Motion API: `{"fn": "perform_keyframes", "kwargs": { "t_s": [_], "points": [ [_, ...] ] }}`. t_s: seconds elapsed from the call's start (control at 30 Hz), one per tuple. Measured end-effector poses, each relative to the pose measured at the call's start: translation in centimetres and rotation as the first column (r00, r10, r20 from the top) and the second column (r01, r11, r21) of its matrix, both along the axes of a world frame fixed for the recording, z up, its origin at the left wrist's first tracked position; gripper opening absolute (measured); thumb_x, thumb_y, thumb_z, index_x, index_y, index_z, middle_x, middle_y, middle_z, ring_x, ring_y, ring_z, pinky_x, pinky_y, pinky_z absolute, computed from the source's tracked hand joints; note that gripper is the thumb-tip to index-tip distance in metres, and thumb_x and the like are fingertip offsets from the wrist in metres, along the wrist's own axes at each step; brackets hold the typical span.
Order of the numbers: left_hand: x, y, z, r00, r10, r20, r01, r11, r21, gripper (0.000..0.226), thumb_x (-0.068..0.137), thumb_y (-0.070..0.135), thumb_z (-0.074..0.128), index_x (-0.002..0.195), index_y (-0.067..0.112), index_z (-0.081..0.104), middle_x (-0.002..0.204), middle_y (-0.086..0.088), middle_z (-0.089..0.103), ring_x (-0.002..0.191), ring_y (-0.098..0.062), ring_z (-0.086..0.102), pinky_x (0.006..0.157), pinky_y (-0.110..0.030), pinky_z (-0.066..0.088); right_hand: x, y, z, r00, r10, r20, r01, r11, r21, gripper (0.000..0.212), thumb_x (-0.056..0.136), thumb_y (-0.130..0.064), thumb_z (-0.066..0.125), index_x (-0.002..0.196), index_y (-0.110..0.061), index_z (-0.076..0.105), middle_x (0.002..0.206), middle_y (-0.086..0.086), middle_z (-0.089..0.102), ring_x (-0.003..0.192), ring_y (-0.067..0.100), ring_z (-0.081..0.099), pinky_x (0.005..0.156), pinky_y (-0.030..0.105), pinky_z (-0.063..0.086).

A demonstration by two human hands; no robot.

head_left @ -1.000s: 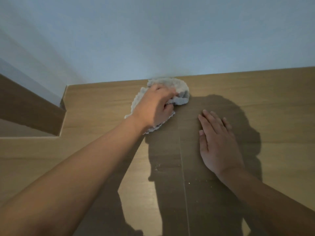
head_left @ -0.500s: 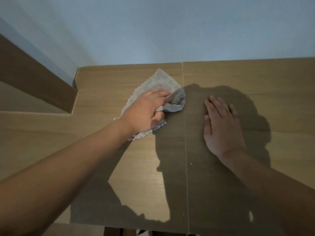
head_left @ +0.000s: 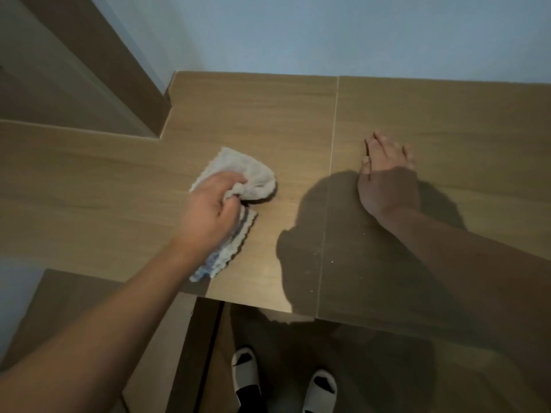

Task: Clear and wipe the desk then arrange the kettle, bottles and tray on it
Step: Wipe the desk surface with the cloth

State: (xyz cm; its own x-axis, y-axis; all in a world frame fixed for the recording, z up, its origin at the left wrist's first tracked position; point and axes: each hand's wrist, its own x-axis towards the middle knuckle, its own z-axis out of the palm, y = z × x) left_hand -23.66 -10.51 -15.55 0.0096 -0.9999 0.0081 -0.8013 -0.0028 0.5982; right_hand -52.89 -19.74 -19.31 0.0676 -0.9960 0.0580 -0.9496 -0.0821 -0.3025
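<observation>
The left hand (head_left: 213,208) is curled tight, arm reaching forward from the lower left. The right hand (head_left: 386,177) lies flat, palm down, fingers straight.

No readable text or labels appear, though the view is blurry.

Pale blue wall (head_left: 328,31), wooden floor (head_left: 372,368)

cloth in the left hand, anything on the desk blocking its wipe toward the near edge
Nothing visible does. The left hand grips the crumpled grey cloth on the bare wooden desk; the right hand rests flat off to the side, past the seam.
</observation>
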Motion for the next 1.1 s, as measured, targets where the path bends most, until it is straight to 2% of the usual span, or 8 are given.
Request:
{"fn": "perform_keyframes", "kwargs": {
  "t_s": [0.27,0.47,0.57,0.63,0.7,0.77,0.93,1.1],
  "points": [
    [-11.5,9.7,-3.0,0.979,0.186,0.082,-0.190,0.981,0.044,0.053,0.092,0.033,0.034,0.136,0.016,0.059,0.152,-0.007,0.049,0.150,-0.025,0.029,0.125,-0.041,0.016,-0.1,-0.5,-0.7,1.000,0.010,-0.019,-0.010,1.000,0.009,0.047,0.102,-0.021,0.035,0.148,-0.010,0.037,0.157,0.010,0.033,0.146,0.026,0.027,0.123,0.046,0.013],
    [-13.2,8.4,-0.1,0.925,0.205,-0.319,-0.198,0.979,0.055,0.039,0.100,0.015,0.041,0.132,0.026,0.060,0.139,0.006,0.059,0.136,-0.001,0.044,0.116,-0.031,0.038,-1.6,1.6,0.7,0.950,-0.051,0.307,0.067,0.997,-0.044,0.046,0.103,-0.016,0.034,0.148,-0.007,0.041,0.151,0.013,0.044,0.142,0.027,0.035,0.121,0.041,0.018],
    [-7.8,4.5,0.9,0.847,0.389,-0.363,-0.404,0.914,0.035,0.035,0.102,0.015,0.039,0.125,0.032,0.059,0.122,0.008,0.063,0.115,0.004,0.056,0.103,-0.022,0.045,-5.5,3.1,1.2,0.982,-0.065,0.178,0.084,0.991,-0.103,0.052,0.099,-0.025,0.029,0.144,-0.006,0.046,0.150,0.013,0.045,0.141,0.028,0.037,0.122,0.044,0.015],
    [-5.7,0.7,-0.1,0.880,0.453,-0.145,-0.446,0.891,0.077,0.048,0.098,0.028,0.035,0.143,0.022,0.051,0.146,-0.003,0.052,0.137,-0.017,0.045,0.117,-0.036,0.032,-8.2,4.0,0.7,1.000,-0.024,0.013,0.025,0.998,-0.055,0.056,0.098,-0.031,0.025,0.144,-0.007,0.045,0.153,0.011,0.042,0.143,0.027,0.034,0.122,0.045,0.013],
    [-6.1,-2.9,-1.5,0.921,0.361,0.148,-0.377,0.921,0.098,0.056,0.096,0.034,0.035,0.150,0.022,0.044,0.163,-0.005,0.031,0.151,-0.025,0.021,0.125,-0.042,0.013,-9.6,4.7,-0.4,0.999,0.022,-0.031,-0.023,0.999,-0.041,0.057,0.098,-0.033,0.024,0.144,-0.007,0.046,0.152,0.011,0.042,0.142,0.027,0.034,0.121,0.044,0.015],
    [-7.5,-6.2,-2.2,0.956,0.199,0.213,-0.222,0.971,0.085,0.056,0.097,0.036,0.036,0.152,0.026,0.042,0.166,-0.003,0.025,0.154,-0.023,0.014,0.126,-0.041,0.007,-9.9,4.6,-1.5,1.000,0.019,0.019,-0.016,0.994,-0.106,0.055,0.100,-0.032,0.025,0.140,-0.005,0.051,0.147,0.014,0.048,0.137,0.030,0.041,0.120,0.046,0.021],
    [-11.3,-8.1,-2.3,0.957,-0.270,0.102,0.268,0.963,0.039,0.053,0.095,0.027,0.036,0.145,0.025,0.054,0.160,0.002,0.037,0.153,-0.017,0.020,0.127,-0.039,0.010,-10.4,4.2,-2.3,0.999,0.035,0.041,-0.027,0.984,-0.177,0.050,0.100,-0.027,0.029,0.139,-0.005,0.052,0.146,0.013,0.050,0.137,0.030,0.042,0.118,0.048,0.025],
    [-13.9,3.9,-3.2,0.754,-0.655,-0.051,0.654,0.756,-0.028,0.035,0.089,0.020,0.063,0.123,0.015,0.072,0.144,-0.002,0.058,0.145,-0.020,0.041,0.119,-0.050,0.033,-10.4,4.2,-2.0,0.998,0.046,0.033,-0.040,0.987,-0.158,0.050,0.100,-0.026,0.030,0.141,-0.006,0.050,0.147,0.012,0.048,0.138,0.028,0.040,0.120,0.045,0.022]
  ]
}}
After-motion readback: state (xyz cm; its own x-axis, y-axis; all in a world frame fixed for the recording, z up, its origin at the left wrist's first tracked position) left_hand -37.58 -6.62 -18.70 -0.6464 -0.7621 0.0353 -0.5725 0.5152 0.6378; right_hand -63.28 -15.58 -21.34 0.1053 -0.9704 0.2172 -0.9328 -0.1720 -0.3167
